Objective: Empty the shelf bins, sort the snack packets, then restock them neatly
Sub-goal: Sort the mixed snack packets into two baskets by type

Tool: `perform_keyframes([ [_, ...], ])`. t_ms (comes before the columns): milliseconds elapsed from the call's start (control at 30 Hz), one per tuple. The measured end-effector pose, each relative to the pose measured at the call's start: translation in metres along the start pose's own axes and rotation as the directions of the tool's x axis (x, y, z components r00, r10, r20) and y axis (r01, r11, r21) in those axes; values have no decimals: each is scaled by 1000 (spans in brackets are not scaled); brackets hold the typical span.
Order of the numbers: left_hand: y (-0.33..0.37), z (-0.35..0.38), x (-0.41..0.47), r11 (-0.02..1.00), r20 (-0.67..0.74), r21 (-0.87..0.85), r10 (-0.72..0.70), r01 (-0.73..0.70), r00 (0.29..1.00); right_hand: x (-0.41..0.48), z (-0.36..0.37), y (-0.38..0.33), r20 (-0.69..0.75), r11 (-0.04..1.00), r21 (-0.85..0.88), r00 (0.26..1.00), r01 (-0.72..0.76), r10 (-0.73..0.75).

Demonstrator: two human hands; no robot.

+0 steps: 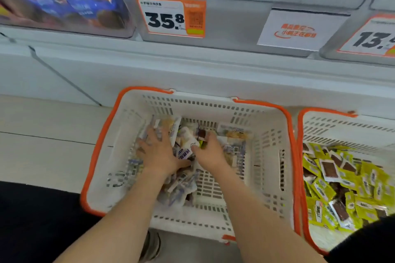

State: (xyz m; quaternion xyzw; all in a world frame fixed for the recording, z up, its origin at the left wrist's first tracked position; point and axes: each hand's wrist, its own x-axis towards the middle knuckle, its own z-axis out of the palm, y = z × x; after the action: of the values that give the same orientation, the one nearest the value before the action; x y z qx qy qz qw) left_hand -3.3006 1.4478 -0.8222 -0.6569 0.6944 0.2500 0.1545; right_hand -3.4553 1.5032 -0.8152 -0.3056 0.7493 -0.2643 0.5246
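A white basket with an orange rim (pixel 119 111) stands on the floor below the shelf and holds white-and-blue snack packets (pixel 181 190). Both my hands are inside it. My left hand (pixel 160 151) lies flat with spread fingers on the packets at the basket's left. My right hand (pixel 208 151) pinches a small yellow-green packet with a brown window (pixel 202 135) at its fingertips. A second orange-rimmed basket (pixel 333 128) to the right is full of yellow-green packets (pixel 350 194).
Clear shelf bins hang above: one on the left with blue packets (pixel 70 4), an empty-looking one in the middle (pixel 235 25) with a 35.8 price tag (pixel 171 17), and another at right with a 13 tag (pixel 372 38). Pale floor lies left of the baskets.
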Motion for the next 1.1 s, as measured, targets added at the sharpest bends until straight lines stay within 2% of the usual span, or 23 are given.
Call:
perform_keyframes([
  [33,-1,0,1,1000,-9,-28,-4,4,1000,8,8,-5,-12,998,64,1000,1,0],
  [133,-14,-7,4,982,-8,-188,1,-3,1000,26,26,-20,-44,993,109,998,39,-35],
  [200,-31,-15,12,925,25,-377,64,-50,998,35,31,-27,7,984,178,1000,5,-6],
  [267,-46,-22,23,843,-32,-530,89,-93,996,38,31,-33,94,982,187,995,-30,12],
  [367,-51,-20,32,749,-191,-649,5,-130,982,31,36,-40,219,989,129,975,-71,41],
  [433,-46,-14,31,710,-195,-698,-69,-89,978,24,45,-41,250,993,112,968,-36,7],
  [533,-37,-15,24,692,-151,-722,-144,-10,978,22,47,-35,200,997,44,977,61,-69],
  [600,-31,-21,18,687,-168,-726,-128,-36,977,19,39,-32,94,993,7,988,121,-121],
  [700,-19,-31,8,701,-227,-708,-113,-84,967,11,30,-34,-71,975,147,985,165,-156],
  [767,-10,-34,-1,689,-239,-718,-114,-97,964,4,22,-40,-136,968,155,975,197,-177],
  [967,17,-55,-51,435,-266,-878,-93,-201,960,-28,-27,-69,-162,931,102,929,351,-332],
  [1067,37,-67,-71,286,-200,-938,17,-196,980,-48,-61,-84,-208,864,-86,839,496,-503],
  [1100,43,-69,-74,280,-161,-944,75,-176,984,-53,-73,-86,-220,840,-179,812,511,-541],
])
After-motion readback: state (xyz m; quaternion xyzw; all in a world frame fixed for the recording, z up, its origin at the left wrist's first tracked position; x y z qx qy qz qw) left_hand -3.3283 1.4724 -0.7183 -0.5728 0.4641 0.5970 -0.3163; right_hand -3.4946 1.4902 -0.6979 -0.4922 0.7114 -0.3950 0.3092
